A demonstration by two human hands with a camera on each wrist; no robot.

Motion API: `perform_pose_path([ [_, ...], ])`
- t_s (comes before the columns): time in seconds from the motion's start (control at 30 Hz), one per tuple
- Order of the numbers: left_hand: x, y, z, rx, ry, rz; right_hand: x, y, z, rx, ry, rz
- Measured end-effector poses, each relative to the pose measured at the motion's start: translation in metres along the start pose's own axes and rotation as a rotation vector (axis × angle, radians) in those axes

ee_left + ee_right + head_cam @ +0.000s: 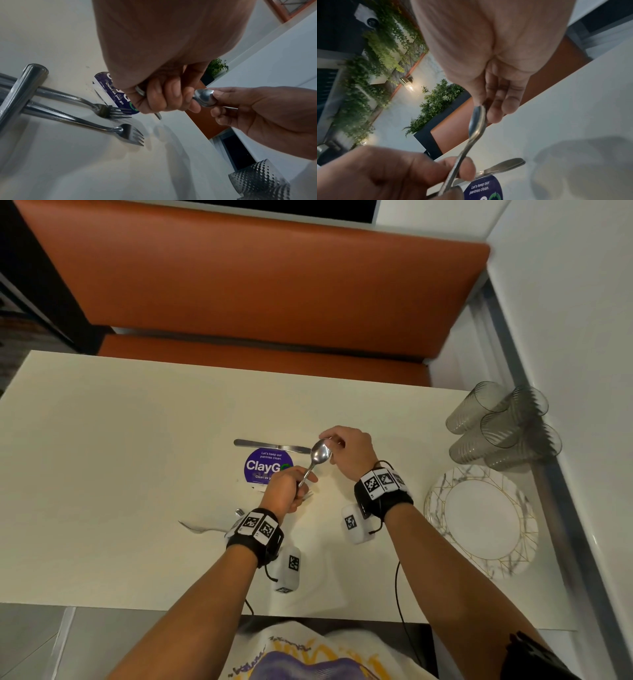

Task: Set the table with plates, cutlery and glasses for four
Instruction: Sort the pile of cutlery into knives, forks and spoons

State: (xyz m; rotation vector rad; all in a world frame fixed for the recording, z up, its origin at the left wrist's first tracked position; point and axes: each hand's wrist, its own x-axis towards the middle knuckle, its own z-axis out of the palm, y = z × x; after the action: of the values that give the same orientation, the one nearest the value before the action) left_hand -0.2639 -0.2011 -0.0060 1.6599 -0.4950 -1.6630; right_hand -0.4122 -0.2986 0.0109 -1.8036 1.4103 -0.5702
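Polished steel spoon (317, 458) is held above the white table (120, 440): the left hand (284, 491) curls round its handle, and the right hand (349, 448) pinches the bowl. Free one hand's grip first. Then lay the spoon flat near the steel knife (270, 446) just beyond the left hand.

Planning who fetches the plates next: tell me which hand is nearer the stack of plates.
Right. The right hand holds the spoon bowl nearer the table's middle, with the stack of plates off to its right; the left hand, gripping the handle, is farther.

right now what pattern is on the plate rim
White marble veining with thin gold lines on the plate; head view shows it best.
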Motion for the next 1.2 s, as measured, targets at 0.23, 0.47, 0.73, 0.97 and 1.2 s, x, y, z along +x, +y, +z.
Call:
perform_pose_path([
  [0.23,0.008,-0.01,-0.038,0.486,0.081,0.218,0.007,-0.004,0.019,0.039,0.122,0.149],
  [0.47,0.037,0.002,-0.105,0.765,0.264,0.444,-0.001,0.0,0.045,0.353,0.141,0.561],
  [0.73,0.074,0.011,-0.131,0.974,0.282,0.504,-0.002,0.002,0.085,0.381,0.133,0.703],
  [0.97,0.09,0.008,-0.135,1.012,0.249,0.472,0.003,0.006,0.096,0.297,0.152,0.749],
  [1.2,0.094,0.005,-0.14,0.955,0.203,0.407,0.007,0.012,0.099,0.259,0.159,0.727],
])
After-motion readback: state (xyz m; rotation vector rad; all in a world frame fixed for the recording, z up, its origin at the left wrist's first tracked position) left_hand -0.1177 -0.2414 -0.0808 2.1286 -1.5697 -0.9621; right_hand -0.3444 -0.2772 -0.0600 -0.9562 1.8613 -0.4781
